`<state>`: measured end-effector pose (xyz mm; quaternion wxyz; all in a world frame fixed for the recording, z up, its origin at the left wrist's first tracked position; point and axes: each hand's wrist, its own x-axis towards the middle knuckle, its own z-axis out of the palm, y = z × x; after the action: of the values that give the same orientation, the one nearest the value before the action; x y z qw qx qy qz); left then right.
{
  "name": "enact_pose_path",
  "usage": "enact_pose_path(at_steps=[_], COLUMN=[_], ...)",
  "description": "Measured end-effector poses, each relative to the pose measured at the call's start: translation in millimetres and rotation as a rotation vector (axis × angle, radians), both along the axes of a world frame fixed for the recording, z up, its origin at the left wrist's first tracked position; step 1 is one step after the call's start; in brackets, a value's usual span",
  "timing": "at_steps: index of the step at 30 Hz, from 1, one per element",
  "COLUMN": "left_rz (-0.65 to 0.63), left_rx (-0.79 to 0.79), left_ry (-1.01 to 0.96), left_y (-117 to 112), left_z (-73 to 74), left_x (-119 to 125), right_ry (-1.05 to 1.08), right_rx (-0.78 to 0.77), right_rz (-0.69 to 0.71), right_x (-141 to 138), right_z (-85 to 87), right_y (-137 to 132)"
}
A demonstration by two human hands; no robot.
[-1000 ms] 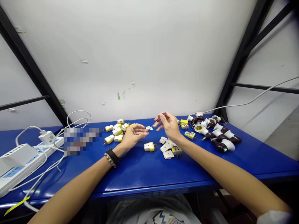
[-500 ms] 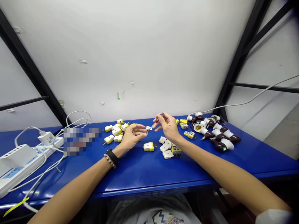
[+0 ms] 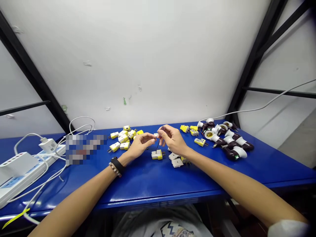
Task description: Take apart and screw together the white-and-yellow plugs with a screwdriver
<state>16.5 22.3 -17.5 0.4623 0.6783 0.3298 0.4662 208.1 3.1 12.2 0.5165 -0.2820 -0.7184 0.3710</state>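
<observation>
In my right hand (image 3: pixel 174 140) is a screwdriver (image 3: pixel 158 144) with a dark red handle and a thin shaft. It stands nearly upright, its tip on top of a white and yellow plug (image 3: pixel 157 155) lying on the blue table (image 3: pixel 138 184). My left hand (image 3: pixel 140 144) hovers beside the shaft, thumb and fingers slightly apart, with nothing visible between them. A black band and a beaded bracelet circle the left wrist. Right of the plug lie several white plug covers (image 3: pixel 177 163), partly hidden behind the right hand and forearm.
Several white and yellow plugs (image 3: pixel 123 138) lie behind my left hand. Yellow plug halves (image 3: pixel 200 142) rest at the right, near a pile of dark and white lamp holders (image 3: pixel 230 141). A white power strip (image 3: pixel 32 171) with cables fills the left side. A blurred patch hides something beside it.
The screwdriver has swung from slanted between my hands to nearly upright, its tip now on the plug. My right hand has moved left and down. My left hand has stayed close by.
</observation>
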Motion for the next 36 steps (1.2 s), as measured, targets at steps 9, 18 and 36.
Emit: enact_pose_path(at_steps=[9, 18, 36], left_rz=[-0.115, -0.096, -0.091], left_rx=[0.019, 0.039, 0.295], left_ry=[0.082, 0.163, 0.417], left_y=[-5.6, -7.0, -17.9], left_z=[-2.0, -4.7, 8.4], left_x=[-0.1, 0.7, 1.3], right_ry=[-0.041, -0.086, -0.101], right_rx=[-0.002, 0.016, 0.004], right_rz=[0.005, 0.008, 0.007], right_x=[-0.1, -0.6, -3.5], right_z=[-2.5, -1.8, -0.7], right_y=[0.2, -1.9, -2.7])
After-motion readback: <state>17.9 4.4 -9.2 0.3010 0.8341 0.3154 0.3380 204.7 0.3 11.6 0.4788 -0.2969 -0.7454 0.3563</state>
